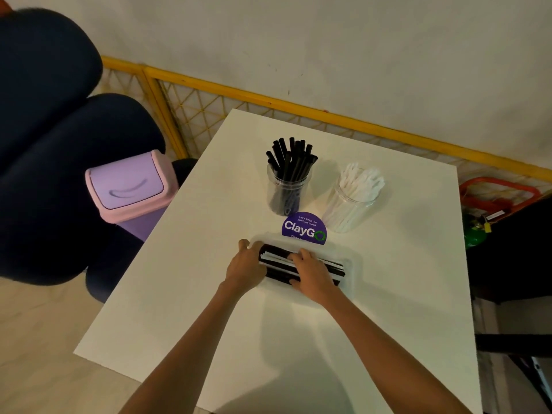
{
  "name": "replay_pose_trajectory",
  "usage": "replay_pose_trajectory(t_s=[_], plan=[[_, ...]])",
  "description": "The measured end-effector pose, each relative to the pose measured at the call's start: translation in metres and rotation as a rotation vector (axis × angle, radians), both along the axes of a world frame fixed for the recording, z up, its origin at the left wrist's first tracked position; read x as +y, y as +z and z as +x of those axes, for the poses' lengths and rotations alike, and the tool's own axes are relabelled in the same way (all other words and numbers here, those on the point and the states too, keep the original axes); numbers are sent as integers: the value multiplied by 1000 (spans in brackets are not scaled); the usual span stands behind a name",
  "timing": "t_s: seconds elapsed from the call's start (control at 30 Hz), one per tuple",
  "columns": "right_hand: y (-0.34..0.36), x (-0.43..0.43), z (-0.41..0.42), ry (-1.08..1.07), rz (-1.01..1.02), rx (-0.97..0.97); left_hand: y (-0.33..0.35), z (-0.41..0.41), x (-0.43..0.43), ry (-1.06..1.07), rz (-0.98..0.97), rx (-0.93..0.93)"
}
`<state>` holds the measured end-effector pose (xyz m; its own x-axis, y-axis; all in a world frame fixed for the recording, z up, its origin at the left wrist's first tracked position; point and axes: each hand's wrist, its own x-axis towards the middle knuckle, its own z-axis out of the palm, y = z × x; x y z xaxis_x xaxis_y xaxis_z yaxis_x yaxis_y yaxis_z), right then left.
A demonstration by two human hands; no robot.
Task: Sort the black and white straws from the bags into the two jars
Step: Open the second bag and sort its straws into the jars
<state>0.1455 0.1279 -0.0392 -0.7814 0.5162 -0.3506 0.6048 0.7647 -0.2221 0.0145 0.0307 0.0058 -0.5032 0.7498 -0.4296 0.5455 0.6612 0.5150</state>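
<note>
counter (pixel 209 294), white and flat, takes up the middle of the room from where i stand. dark blue cushions (pixel 44 144) bulk up at its nine o'clock, and a yellow mesh rail (pixel 298 107) runs behind it from ten round to two o'clock. a lilac swing-lid bin (pixel 131 189) stands on the floor just beside the counter's left edge.

near the counter's middle a clear bag (pixel 349 282) lies flat, its length running nine to three o'clock, with mixed straws (pixel 277 255), black and white, inside it. at twelve o'clock from the bag stands the left jar (pixel 288 192), full of upright black straws (pixel 291 156). just beside it, at one o'clock, the right jar (pixel 352 210) is packed with white straws (pixel 363 177).

left hand (pixel 246 267) grips the bag's nine o'clock end, fingers curled over it. right hand (pixel 312 274) lies over the bag's middle, fingers curled on the far side and thumb on the near side, clasping the bundle through the plastic.

a round purple sticker (pixel 303 227) sits between bag and jars, its near edge covered by the bag.
</note>
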Motion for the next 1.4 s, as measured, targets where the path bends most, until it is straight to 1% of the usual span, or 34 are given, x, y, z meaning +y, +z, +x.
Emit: replay_pose_trajectory(t_s=[0.2, 0.37, 0.53, 0.73, 0.8, 0.97, 1.1, 1.17, 1.27, 1.33, 1.4], plan=[[-7, 4, -5, -14, 26, -43, -2, 0, 0, 9, 3, -21], [-13, 3, -9, -22, 6, -55, -5, 0, -2, 20, 23, -45], [-16, 1, -10, -22, 54, -54, -4, -2, -4, 35, 26, -61], [-17, -1, -4, -65, -35, -9, -1, -10, -8, 73, 39, -87], [-15, 0, -1, -92, -64, 36, 0, -11, -9, 92, 45, -100], [-1, 0, 8, -141, -147, 186, 1, -10, -7, 102, 64, -90], [23, 2, 15, -200, -234, 354, -1, -8, -2, 81, 93, 69], [40, 2, 16, -275, -248, 475, 1, -5, 0, 123, 209, 121], [63, 3, 10, -519, -332, 732, 13, 2, 3, 237, 497, 144], [79, 8, 3, -702, -430, 934, 25, 11, 7, 300, 626, 61], [92, 15, -2, -803, -514, 1091, 34, 22, 12, 377, 695, -120]])
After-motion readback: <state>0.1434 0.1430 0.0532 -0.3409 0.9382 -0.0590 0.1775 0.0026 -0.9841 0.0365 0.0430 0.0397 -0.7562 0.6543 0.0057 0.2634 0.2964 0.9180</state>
